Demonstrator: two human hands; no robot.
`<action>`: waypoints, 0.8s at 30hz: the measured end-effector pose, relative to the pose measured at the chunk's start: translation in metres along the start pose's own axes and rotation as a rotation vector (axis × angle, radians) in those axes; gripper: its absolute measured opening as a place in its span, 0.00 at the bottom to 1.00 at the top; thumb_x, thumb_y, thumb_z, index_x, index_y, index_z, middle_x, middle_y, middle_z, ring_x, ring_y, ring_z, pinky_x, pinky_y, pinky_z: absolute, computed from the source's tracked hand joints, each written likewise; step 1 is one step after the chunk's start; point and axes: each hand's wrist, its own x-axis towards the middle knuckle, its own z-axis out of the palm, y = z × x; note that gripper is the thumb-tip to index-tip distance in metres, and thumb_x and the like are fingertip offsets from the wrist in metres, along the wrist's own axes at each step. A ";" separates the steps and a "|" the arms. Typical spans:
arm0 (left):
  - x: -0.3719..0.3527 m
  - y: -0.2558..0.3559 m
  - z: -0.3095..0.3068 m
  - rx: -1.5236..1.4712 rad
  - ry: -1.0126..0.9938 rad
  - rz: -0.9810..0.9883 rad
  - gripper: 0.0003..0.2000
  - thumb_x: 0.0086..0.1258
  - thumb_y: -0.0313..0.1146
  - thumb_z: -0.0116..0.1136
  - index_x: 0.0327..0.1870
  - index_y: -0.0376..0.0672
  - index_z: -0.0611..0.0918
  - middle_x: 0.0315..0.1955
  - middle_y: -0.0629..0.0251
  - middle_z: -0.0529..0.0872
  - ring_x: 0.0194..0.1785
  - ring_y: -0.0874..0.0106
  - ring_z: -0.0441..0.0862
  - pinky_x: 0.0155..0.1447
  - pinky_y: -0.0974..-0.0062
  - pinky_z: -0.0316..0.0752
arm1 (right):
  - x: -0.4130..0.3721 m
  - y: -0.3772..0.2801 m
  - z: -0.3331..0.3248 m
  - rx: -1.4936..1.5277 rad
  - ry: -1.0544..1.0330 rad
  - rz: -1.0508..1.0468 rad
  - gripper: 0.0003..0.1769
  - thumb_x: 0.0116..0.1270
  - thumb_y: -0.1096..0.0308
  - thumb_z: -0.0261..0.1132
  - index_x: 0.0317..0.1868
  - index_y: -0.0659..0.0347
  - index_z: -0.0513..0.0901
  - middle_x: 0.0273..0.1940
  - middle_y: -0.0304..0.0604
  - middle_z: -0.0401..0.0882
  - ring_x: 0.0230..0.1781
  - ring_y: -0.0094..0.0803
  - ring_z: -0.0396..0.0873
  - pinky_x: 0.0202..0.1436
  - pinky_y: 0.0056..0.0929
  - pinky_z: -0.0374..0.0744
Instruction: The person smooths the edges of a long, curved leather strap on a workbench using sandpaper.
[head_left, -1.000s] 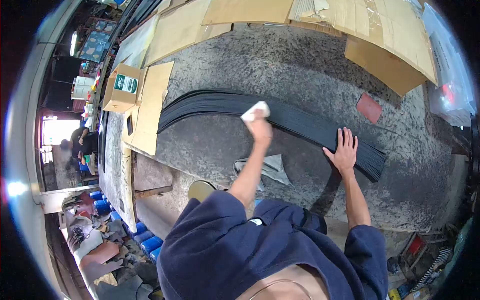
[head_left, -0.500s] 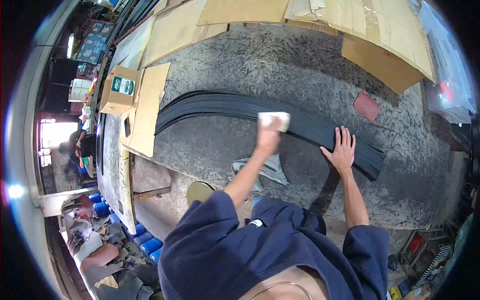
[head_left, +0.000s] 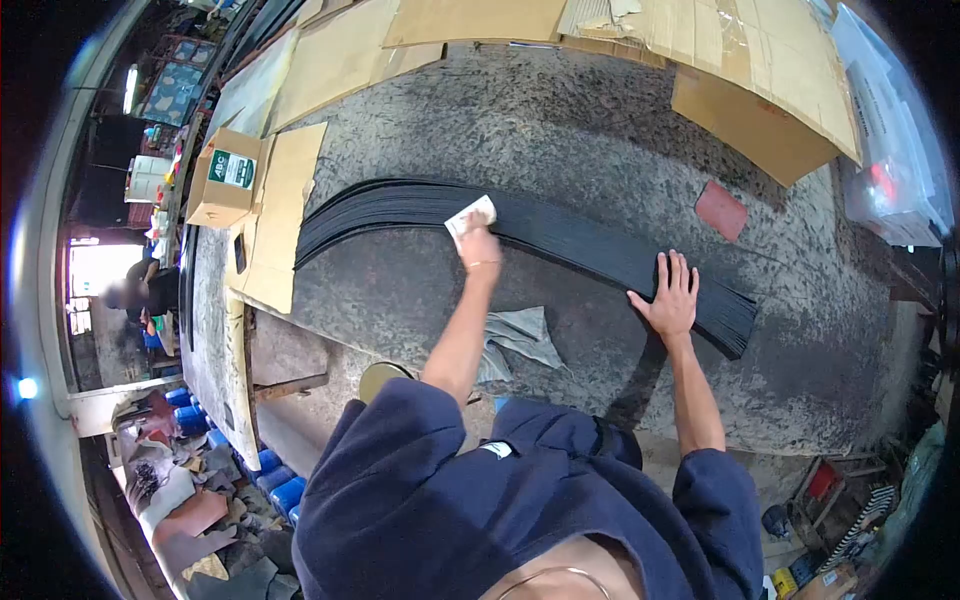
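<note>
A long band of thin black strips (head_left: 590,245), laid side by side, curves across the worn dark table. My left hand (head_left: 476,244) is closed on a small white pad (head_left: 472,216) and presses it onto the band left of its middle. What the pad is made of I cannot make out. Toward the band's right end my right hand (head_left: 670,298) lies flat on the strips, thumb spread, holding nothing. A crumpled grey cloth (head_left: 525,338) rests on the table below the band, nearer my body.
A reddish square sheet (head_left: 721,211) lies beyond the band at right. Flat cardboard (head_left: 300,200) and a small carton (head_left: 225,180) are at left. Larger cardboard (head_left: 760,130) covers the far side, beside a clear plastic bin (head_left: 890,190). Another person (head_left: 145,290) is at far left.
My left hand has moved left along the black strips with the white pad, which is now tilted. My right hand stays flat on the strips. The view has shifted slightly.
</note>
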 end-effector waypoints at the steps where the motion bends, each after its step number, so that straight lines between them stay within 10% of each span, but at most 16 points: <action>1: -0.001 -0.047 0.008 0.338 -0.032 0.112 0.16 0.72 0.28 0.50 0.57 0.31 0.80 0.44 0.36 0.87 0.47 0.48 0.85 0.59 0.57 0.77 | -0.003 -0.004 0.000 0.011 -0.009 0.000 0.51 0.61 0.29 0.63 0.74 0.60 0.68 0.74 0.51 0.66 0.76 0.48 0.62 0.78 0.58 0.58; 2: -0.058 0.045 0.031 0.842 -0.128 0.187 0.19 0.70 0.24 0.47 0.60 0.31 0.79 0.49 0.36 0.86 0.53 0.47 0.84 0.63 0.55 0.73 | -0.004 -0.003 0.002 0.009 -0.001 -0.007 0.52 0.61 0.29 0.64 0.74 0.60 0.68 0.74 0.51 0.66 0.76 0.48 0.62 0.78 0.58 0.58; 7: -0.119 0.014 0.057 0.727 -0.560 0.824 0.23 0.65 0.24 0.51 0.64 0.36 0.79 0.65 0.49 0.80 0.69 0.56 0.76 0.78 0.54 0.60 | 0.001 -0.001 -0.003 0.029 0.013 -0.013 0.51 0.59 0.32 0.67 0.74 0.59 0.67 0.74 0.50 0.66 0.76 0.48 0.62 0.78 0.58 0.58; 11: -0.012 0.031 -0.007 0.714 -0.402 0.076 0.25 0.66 0.24 0.50 0.67 0.36 0.77 0.67 0.52 0.78 0.76 0.59 0.68 0.79 0.51 0.57 | 0.000 -0.002 -0.003 0.016 0.014 -0.006 0.51 0.60 0.32 0.66 0.74 0.59 0.67 0.74 0.50 0.65 0.76 0.48 0.62 0.78 0.58 0.57; 13: -0.023 -0.004 0.018 1.002 -0.132 0.441 0.25 0.66 0.23 0.50 0.66 0.37 0.77 0.69 0.53 0.77 0.77 0.58 0.67 0.79 0.52 0.56 | -0.003 -0.003 -0.003 0.011 0.026 -0.012 0.51 0.60 0.32 0.66 0.74 0.59 0.67 0.74 0.51 0.64 0.76 0.48 0.61 0.78 0.58 0.57; 21: -0.049 -0.019 0.035 0.890 -0.067 0.520 0.23 0.69 0.22 0.47 0.65 0.34 0.77 0.70 0.55 0.76 0.77 0.59 0.68 0.79 0.51 0.59 | -0.044 0.068 -0.035 -0.092 -0.078 0.161 0.57 0.55 0.27 0.68 0.79 0.48 0.63 0.78 0.50 0.59 0.80 0.49 0.56 0.78 0.65 0.53; 24: -0.156 0.028 0.108 0.693 -0.338 0.442 0.23 0.67 0.23 0.48 0.65 0.34 0.78 0.67 0.53 0.79 0.75 0.59 0.70 0.79 0.53 0.57 | -0.044 0.070 -0.030 -0.069 -0.054 0.148 0.57 0.54 0.25 0.67 0.79 0.47 0.63 0.78 0.47 0.59 0.80 0.47 0.56 0.79 0.64 0.51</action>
